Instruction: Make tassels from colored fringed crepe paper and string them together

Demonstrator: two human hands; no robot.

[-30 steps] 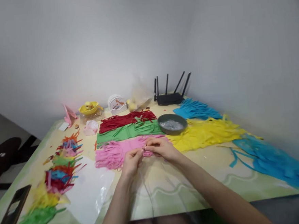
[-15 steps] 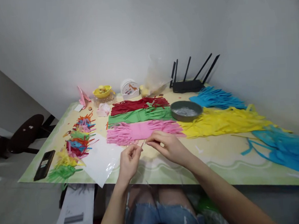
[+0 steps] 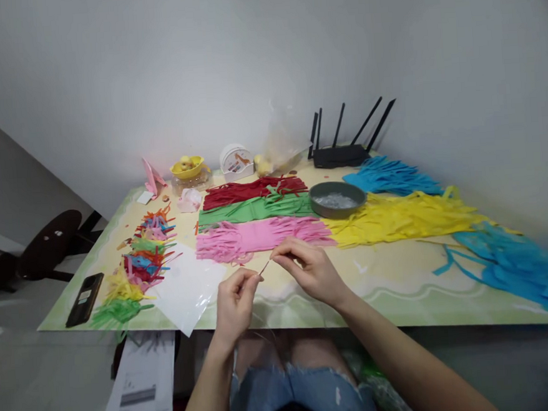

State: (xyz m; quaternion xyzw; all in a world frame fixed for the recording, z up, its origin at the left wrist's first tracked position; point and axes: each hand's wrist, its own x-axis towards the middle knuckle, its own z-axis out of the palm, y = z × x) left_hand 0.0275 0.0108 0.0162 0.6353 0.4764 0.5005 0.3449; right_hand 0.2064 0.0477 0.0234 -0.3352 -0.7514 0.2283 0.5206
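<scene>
My left hand [image 3: 236, 302] is closed in a pinch on a thin, dark needle [image 3: 264, 267] that slants up to the right. At the needle's upper end are the pinched fingertips of my right hand [image 3: 309, 269]; what they hold is too small to make out. A fine pale thread [image 3: 264, 334] hangs below the hands, over the lap. Just beyond them lies a fringed pink strip [image 3: 260, 236], with a green fringed strip [image 3: 237, 213] and a red one [image 3: 245, 192] behind it. A multicoloured fringed garland [image 3: 140, 265] lies to the left.
A grey round pan [image 3: 319, 210] with clear material inside stands beside yellow fringe [image 3: 410, 218]. Blue fringe [image 3: 517, 270] spreads along the right edge. At the back are a black router [image 3: 340, 156] and a yellow bowl [image 3: 196, 171]. A phone [image 3: 84, 300] and white sheet [image 3: 186, 293] lie left.
My right hand has shifted slightly up, and more of the needle shows between the fingertips. The view has tilted a little; the things on the table stay in place.
</scene>
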